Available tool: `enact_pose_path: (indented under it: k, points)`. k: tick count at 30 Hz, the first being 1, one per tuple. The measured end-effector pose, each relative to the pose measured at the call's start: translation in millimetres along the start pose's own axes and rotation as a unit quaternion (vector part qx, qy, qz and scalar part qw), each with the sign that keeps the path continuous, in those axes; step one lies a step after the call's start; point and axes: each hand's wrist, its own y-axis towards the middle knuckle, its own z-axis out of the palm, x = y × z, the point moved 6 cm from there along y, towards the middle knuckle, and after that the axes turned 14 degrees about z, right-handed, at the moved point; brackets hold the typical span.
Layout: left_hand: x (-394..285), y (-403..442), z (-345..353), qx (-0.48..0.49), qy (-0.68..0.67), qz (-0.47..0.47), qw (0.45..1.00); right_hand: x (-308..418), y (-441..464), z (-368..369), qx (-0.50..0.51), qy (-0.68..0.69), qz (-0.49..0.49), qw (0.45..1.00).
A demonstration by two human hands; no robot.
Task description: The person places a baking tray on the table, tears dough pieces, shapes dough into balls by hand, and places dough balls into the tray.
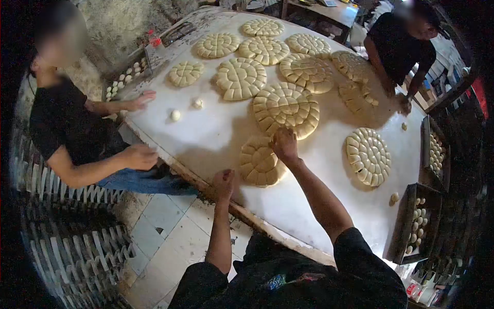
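My right hand [285,145] is closed, with its fingers curled down at the near edge of a large dough round [286,105] cut into many pieces. Just below it lies a smaller scored dough round [259,164], partly covered by my right hand and its shadow. My left hand [224,183] is a loose fist above the table's front edge, left of the smaller round and apart from it. What either hand holds, if anything, is hidden by the fingers.
Several more cut dough rounds [241,79] cover the white table [319,170]; one [368,156] lies to the right. Two dough balls [175,115] sit left. Trays of dough balls stand at the left [109,92] and right [393,247] edges. Co-workers stand at left [77,118] and far right [399,44].
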Motion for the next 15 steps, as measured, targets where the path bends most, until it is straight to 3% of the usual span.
enact_pose_path:
  k: [2, 3, 4, 6, 7, 10, 11, 12, 13, 14, 15]
  points:
    - [-8.9, 5.6, 6.7, 0.053, 0.113, 0.090, 0.988, -13.3, -6.1, 24.2, 0.174, 0.054, -0.028, 0.983]
    - [-31.4, 22.4, 14.8, 0.071, 0.138, 0.113, 0.981, -25.4, -8.6, 18.5, 0.127, 0.148, 0.005, 0.981]
    - [-55.2, 39.7, 23.0, 0.089, 0.161, 0.136, 0.973, -29.5, -6.7, 12.9, 0.124, 0.149, 0.005, 0.981]
    - [-94.8, 83.2, 39.1, 0.128, 0.180, -0.065, 0.973, -54.9, -10.8, 15.8, 0.264, 0.213, 0.183, 0.923]
    - [-85.4, 93.3, 50.2, 0.129, 0.178, -0.060, 0.974, -58.3, -10.1, 14.0, 0.279, 0.162, 0.140, 0.936]
    - [-81.6, 111.0, 80.6, 0.275, 0.284, -0.091, 0.914, -78.1, -11.3, 0.6, 0.290, 0.146, 0.101, 0.941]
    - [-91.0, 111.8, 84.9, 0.283, 0.234, -0.126, 0.922, -87.1, -11.3, -11.3, 0.245, 0.206, 0.033, 0.947]
    - [-100.6, 110.0, 88.8, 0.291, 0.185, -0.164, 0.924, -114.7, -26.1, -7.8, 0.208, 0.270, 0.186, 0.922]
    - [-81.5, 105.2, 92.1, 0.285, 0.125, -0.192, 0.931, -130.3, -44.9, -15.3, 0.210, 0.491, 0.230, 0.814]
    - [-85.5, 100.2, 91.2, 0.288, 0.125, -0.195, 0.929, -147.3, -63.4, -25.2, 0.198, 0.682, 0.256, 0.656]
    - [-96.1, 100.1, 84.2, 0.253, 0.151, -0.191, 0.936, -163.4, -82.3, -36.8, 0.181, 0.708, 0.282, 0.622]
